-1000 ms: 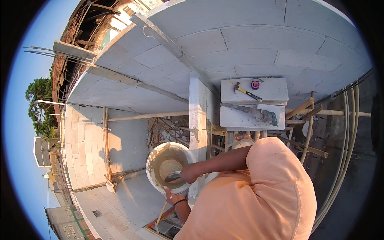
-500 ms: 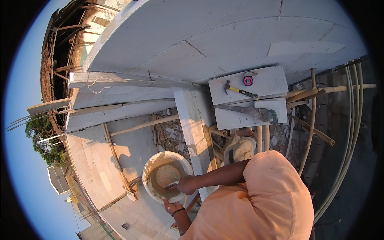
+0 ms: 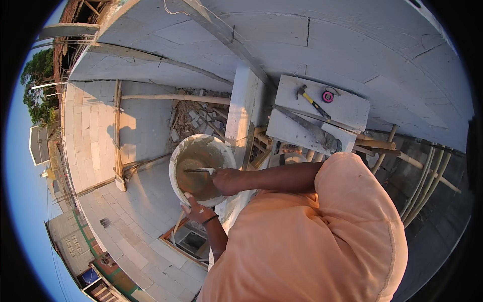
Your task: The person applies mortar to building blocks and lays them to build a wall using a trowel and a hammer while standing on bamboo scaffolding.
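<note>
A round whitish bucket (image 3: 173,173) holds wet grey-brown mortar (image 3: 193,187) and is tilted so that I see into it. My left hand (image 3: 197,211), with a dark band at the wrist, grips the bucket's near rim, thumb inside. Over the mouth, my right hand (image 3: 226,181) is closed round the pale handle of what looks like a trowel (image 3: 196,170). Its thin blade points left above the mortar; whether the tip touches the mix I cannot tell. My fingers hide most of the handle.
Right of the bucket stands a narrow block wall (image 3: 241,108). Beyond it, a hammer (image 3: 314,104), a pink-and-black tape measure (image 3: 328,95) and a handsaw (image 3: 307,126) lie on pale blocks (image 3: 352,108). Bamboo poles (image 3: 427,173) stand at right; a wooden-framed opening (image 3: 188,241) lies below the bucket.
The whole view has shifted, and the bucket now appears higher and farther left. The trowel shows more of its blade than before. Both hands keep their holds.
</note>
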`<state>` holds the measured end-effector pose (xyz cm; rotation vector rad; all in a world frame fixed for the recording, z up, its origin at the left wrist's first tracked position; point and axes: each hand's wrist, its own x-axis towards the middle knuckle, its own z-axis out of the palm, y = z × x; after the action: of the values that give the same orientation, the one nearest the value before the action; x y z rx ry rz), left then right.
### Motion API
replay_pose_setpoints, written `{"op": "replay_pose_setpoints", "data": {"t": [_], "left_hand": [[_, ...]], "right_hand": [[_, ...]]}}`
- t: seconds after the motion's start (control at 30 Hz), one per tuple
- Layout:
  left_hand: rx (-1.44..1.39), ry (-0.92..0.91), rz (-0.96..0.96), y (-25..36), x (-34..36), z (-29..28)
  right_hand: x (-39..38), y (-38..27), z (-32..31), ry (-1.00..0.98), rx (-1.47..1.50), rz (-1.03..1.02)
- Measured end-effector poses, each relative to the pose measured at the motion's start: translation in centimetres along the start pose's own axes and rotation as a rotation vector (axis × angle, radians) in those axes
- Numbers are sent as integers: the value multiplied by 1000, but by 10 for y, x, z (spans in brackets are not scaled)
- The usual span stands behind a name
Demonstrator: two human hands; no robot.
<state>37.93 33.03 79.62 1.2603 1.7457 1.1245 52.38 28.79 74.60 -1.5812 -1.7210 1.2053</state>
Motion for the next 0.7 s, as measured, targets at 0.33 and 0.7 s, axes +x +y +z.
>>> {"op": "replay_pose_setpoints", "data": {"t": [0.33,0.7], "left_hand": [[-460,-16,-75,-41,37,-59],[-897,319,-80,-80,34,-116]], "right_hand": [[5,-22,-7,-195,48,90],[44,-55,-1,-294,328,149]]}}
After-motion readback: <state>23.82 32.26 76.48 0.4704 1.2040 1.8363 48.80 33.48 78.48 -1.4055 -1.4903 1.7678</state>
